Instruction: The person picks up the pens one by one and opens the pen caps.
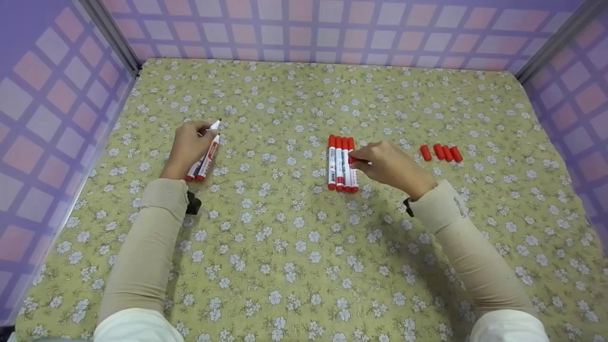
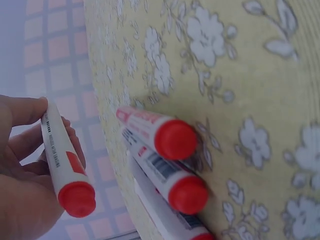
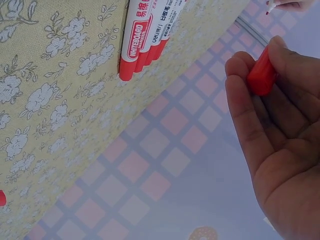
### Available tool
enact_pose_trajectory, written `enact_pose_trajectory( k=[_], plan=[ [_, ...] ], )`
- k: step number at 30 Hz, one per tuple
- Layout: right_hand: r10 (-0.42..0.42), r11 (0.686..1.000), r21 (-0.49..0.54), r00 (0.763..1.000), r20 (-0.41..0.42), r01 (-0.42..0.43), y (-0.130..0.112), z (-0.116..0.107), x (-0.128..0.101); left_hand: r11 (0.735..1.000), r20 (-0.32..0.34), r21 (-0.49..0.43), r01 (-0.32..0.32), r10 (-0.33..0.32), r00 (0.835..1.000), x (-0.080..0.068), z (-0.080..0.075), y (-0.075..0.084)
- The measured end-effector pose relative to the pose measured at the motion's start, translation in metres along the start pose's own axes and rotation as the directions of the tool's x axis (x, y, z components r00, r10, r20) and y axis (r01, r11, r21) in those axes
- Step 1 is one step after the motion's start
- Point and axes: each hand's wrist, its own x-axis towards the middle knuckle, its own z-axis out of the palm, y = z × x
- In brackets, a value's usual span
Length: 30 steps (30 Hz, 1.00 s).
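Note:
My left hand [image 1: 187, 145] pinches an uncapped white whiteboard marker [image 2: 62, 150] with a red end plug, its dark tip pointing away from me. Right below that hand, three more white markers [image 2: 159, 165] lie side by side on the cloth; in the head view the hand partly covers them. Between thumb and fingers, my right hand [image 1: 389, 166] holds a red marker cap [image 3: 262, 74]. It hovers over the right edge of a row of several whiteboard markers with red caps [image 1: 338, 159], which lie close together at the middle of the table.
Several loose red caps [image 1: 447, 153] lie on the right side of the table. A yellow-green flowered cloth [image 1: 285, 237] covers the tabletop. Checkered panels [image 1: 318, 33] stand along the back and both sides.

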Motion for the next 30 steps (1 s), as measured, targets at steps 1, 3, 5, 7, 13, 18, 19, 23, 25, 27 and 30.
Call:
enact_pose_trajectory(
  k=[1,3,5,7,13,18,19,23,25,27,30],
  plan=[
    [0.003,1.0,-0.001,1.0,0.003,-0.003,0.0,0.0,0.0,1.0,-0.004,-0.005,0.014,-0.014,1.0,0.0,-0.001,-0.002],
    [0.009,1.0,-0.002,1.0,0.009,-0.009,0.0,0.0,0.0,0.999,-0.016,-0.009,0.043,-0.043,0.999,0.0,-0.004,-0.005],
    [0.011,1.0,-0.004,1.0,0.011,-0.011,0.0,0.0,0.0,0.998,-0.034,-0.009,0.06,-0.06,0.998,0.0,-0.006,-0.008],
    [0.009,1.0,-0.004,1.0,0.01,-0.009,0.0,0.0,0.001,0.998,-0.054,-0.006,0.069,-0.07,0.996,0.0,-0.008,-0.011],
    [0.015,1.0,-0.002,1.0,0.019,-0.015,0.001,0.001,0.0,0.996,-0.093,0.009,0.086,-0.085,0.992,-0.001,-0.013,-0.022],
    [0.016,1.0,0.01,0.999,0.033,-0.016,0.001,0.002,0.0,0.99,-0.111,0.007,0.139,-0.138,0.984,-0.001,-0.016,-0.03],
    [0.012,1.0,0.012,0.999,0.034,-0.013,0.001,0.002,0.0,0.989,-0.116,0.01,0.148,-0.146,0.982,-0.001,-0.017,-0.031],
    [0.0,1.0,0.017,1.0,0.029,0.0,0.002,0.002,0.0,0.984,-0.12,0.03,0.173,-0.169,0.978,0.0,-0.019,-0.037],
    [-0.003,1.0,0.02,1.0,0.028,0.003,0.002,0.002,-0.001,0.984,-0.12,0.035,0.176,-0.171,0.978,-0.001,-0.021,-0.04],
    [-0.005,1.0,0.023,1.0,0.028,0.005,0.002,0.002,-0.001,0.983,-0.119,0.044,0.176,-0.169,0.978,-0.001,-0.022,-0.041],
    [-0.008,1.0,0.023,1.0,0.031,0.007,0.002,0.002,-0.001,0.983,-0.124,0.053,0.177,-0.169,0.978,-0.002,-0.023,-0.043]
  ],
)
